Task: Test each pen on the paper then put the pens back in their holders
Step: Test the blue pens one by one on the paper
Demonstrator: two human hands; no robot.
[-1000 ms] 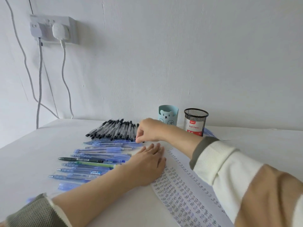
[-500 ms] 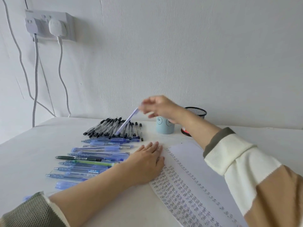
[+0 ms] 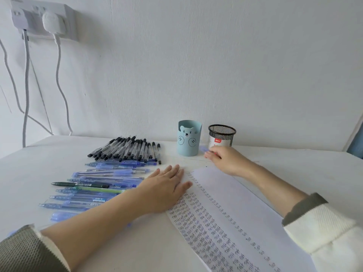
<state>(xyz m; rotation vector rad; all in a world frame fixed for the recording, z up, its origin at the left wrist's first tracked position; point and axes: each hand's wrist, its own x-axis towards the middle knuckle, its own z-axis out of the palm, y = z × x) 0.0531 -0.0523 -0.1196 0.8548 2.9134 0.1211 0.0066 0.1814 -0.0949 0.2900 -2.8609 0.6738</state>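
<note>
A white paper (image 3: 247, 209) with rows of handwritten test marks lies on the white table. My left hand (image 3: 167, 190) presses flat on its left edge. Left of it lie several blue pens (image 3: 106, 174) in rows, with a dark green pen (image 3: 78, 184) among them, and farther back a bunch of black-capped pens (image 3: 127, 149). A light blue bear holder (image 3: 189, 138) and a black mesh holder (image 3: 222, 135) stand at the back. My right hand (image 3: 225, 160) rests low in front of the mesh holder, fingers curled round a blurred blue pen (image 3: 203, 149).
A wall socket (image 3: 41, 18) with a white plug and hanging cables (image 3: 59, 79) is at the upper left. The wall runs right behind the holders. The table's right edge (image 3: 345, 154) lies past the mesh holder.
My right hand picked a blue pen from the rows, lifted it, and has come down to the table between the two holders. My left hand has stayed flat on the paper.
</note>
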